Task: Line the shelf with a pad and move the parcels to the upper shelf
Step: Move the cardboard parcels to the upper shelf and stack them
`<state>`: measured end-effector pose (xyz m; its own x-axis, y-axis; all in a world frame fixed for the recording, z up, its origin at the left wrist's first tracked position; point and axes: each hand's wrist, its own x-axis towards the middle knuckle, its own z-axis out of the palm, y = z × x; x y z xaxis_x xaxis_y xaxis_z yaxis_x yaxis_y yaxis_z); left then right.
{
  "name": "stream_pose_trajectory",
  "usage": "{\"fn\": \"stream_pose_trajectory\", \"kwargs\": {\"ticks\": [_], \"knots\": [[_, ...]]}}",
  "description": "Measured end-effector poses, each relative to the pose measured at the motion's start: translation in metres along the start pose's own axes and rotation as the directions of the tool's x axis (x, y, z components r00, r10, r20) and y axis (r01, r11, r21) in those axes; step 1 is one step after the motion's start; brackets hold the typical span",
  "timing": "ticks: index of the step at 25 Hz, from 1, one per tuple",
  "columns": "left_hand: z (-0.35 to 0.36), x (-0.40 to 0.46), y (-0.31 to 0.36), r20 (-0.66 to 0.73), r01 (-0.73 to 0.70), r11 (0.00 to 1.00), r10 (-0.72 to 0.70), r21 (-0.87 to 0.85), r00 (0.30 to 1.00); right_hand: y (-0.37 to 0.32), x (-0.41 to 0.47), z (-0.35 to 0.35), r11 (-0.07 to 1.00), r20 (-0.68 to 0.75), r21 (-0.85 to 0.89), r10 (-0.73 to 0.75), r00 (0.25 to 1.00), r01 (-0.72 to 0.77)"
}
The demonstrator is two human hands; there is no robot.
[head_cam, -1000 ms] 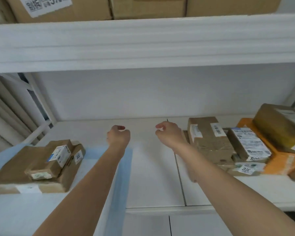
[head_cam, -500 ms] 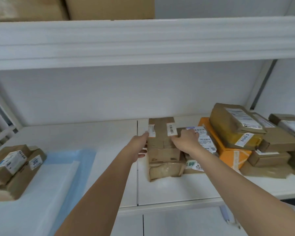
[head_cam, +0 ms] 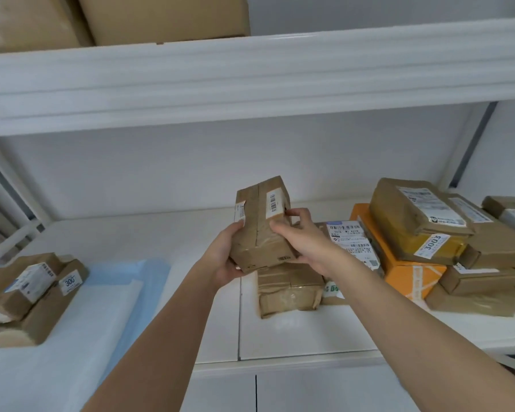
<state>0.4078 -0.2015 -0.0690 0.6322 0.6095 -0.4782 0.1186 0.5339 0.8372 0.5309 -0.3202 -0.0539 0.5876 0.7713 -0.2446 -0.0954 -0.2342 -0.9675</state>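
A brown taped parcel [head_cam: 260,224] with barcode labels is lifted off the shelf, tilted, held between both hands. My left hand [head_cam: 225,257] cups its lower left corner from below. My right hand [head_cam: 301,239] grips its right side, thumb on top. Just beneath it another brown parcel [head_cam: 289,289] lies on the white shelf [head_cam: 295,334]. A blue and white pad [head_cam: 125,289] covers the shelf's left part, with brown parcels [head_cam: 33,289] stacked on it. The upper shelf [head_cam: 250,78] runs across above, its thick white front edge facing me.
A pile of parcels sits at the right: an orange box [head_cam: 411,269], a brown one labelled 3003 [head_cam: 419,224] on top, more brown boxes [head_cam: 488,281] beside. Large cardboard boxes [head_cam: 161,16] stand on the upper shelf at left. Drawer fronts [head_cam: 309,391] lie below.
Both hands went from hovering over the bare shelf to the parcel stack, took the top brown parcel and lifted it up, tilted. The view has swung to the right.
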Motion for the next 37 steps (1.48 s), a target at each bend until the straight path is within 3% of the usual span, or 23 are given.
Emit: {"fn": "stream_pose_trajectory", "kwargs": {"ticks": [4, 7, 9, 12, 15, 18, 20, 22, 24, 25, 27, 29, 31, 33, 36, 37], "knots": [[-0.008, -0.001, 0.010, 0.100, 0.010, 0.998, -0.003, -0.067, 0.995, -0.004, 0.008, 0.005, 1.000, 0.018, 0.023, 0.000, 1.000, -0.001], [-0.013, -0.001, 0.016, 0.077, 0.008, 0.999, -0.005, -0.033, 0.997, -0.006, 0.011, 0.011, 0.999, 0.029, 0.023, 0.035, 0.999, -0.035], [-0.018, 0.001, 0.022, 0.020, -0.003, 1.000, 0.003, 0.000, 1.000, -0.007, 0.010, 0.015, 0.987, -0.053, -0.154, 0.037, 0.998, -0.045], [-0.033, 0.002, 0.030, -0.071, 0.009, 1.000, -0.008, 0.014, 0.997, 0.001, 0.008, 0.007, 0.785, -0.168, -0.612, -0.007, 0.986, -0.099], [-0.053, 0.006, 0.033, -0.173, 0.047, 0.998, -0.039, 0.042, 0.984, 0.012, 0.006, 0.007, 0.623, -0.123, -0.761, 0.133, 0.983, -0.179], [-0.075, 0.014, 0.032, -0.252, 0.078, 0.993, -0.053, 0.088, 0.966, 0.019, 0.009, 0.017, 0.698, -0.047, -0.700, 0.165, 0.985, -0.151], [-0.089, 0.022, 0.031, -0.293, 0.100, 0.985, -0.056, 0.137, 0.955, 0.019, 0.014, 0.021, 0.753, -0.085, -0.640, 0.128, 0.988, -0.153], [-0.100, 0.026, 0.026, -0.313, 0.114, 0.978, -0.055, 0.175, 0.948, 0.021, 0.023, 0.019, 0.623, -0.187, -0.754, 0.099, 0.977, -0.207], [-0.104, 0.020, 0.021, -0.301, 0.129, 0.971, -0.064, 0.203, 0.951, 0.021, 0.025, 0.024, 0.446, -0.211, -0.855, 0.165, 0.963, -0.264], [-0.106, 0.016, 0.018, -0.302, 0.145, 0.966, -0.076, 0.214, 0.950, 0.022, 0.028, 0.029, 0.430, -0.193, -0.863, 0.202, 0.960, -0.264], [-0.114, 0.009, 0.010, -0.320, 0.171, 0.959, -0.094, 0.224, 0.943, 0.025, 0.037, 0.044, 0.503, -0.147, -0.835, 0.184, 0.972, -0.222], [-0.125, 0.005, 0.005, -0.328, 0.177, 0.958, -0.096, 0.228, 0.940, 0.023, 0.043, 0.054, 0.598, -0.201, -0.772, 0.090, 0.975, -0.214], [-0.136, 0.004, 0.003, -0.340, 0.182, 0.955, -0.096, 0.233, 0.936, 0.022, 0.041, 0.055, 0.584, -0.352, -0.747, 0.057, 0.934, -0.317], [-0.143, 0.002, 0.002, -0.340, 0.185, 0.957, -0.101, 0.225, 0.935, 0.032, 0.038, 0.050, 0.593, -0.373, -0.714, 0.130, 0.919, -0.374], [-0.147, -0.001, -0.001, -0.330, 0.170, 0.966, -0.099, 0.194, 0.939, 0.047, 0.034, 0.052, 0.851, -0.216, -0.347, 0.337, 0.916, -0.395], [-0.148, -0.001, -0.002, -0.327, 0.161, 0.969, -0.092, 0.190, 0.940, 0.050, 0.033, 0.052, 0.885, -0.174, -0.209, 0.386, 0.906, -0.417]]}}
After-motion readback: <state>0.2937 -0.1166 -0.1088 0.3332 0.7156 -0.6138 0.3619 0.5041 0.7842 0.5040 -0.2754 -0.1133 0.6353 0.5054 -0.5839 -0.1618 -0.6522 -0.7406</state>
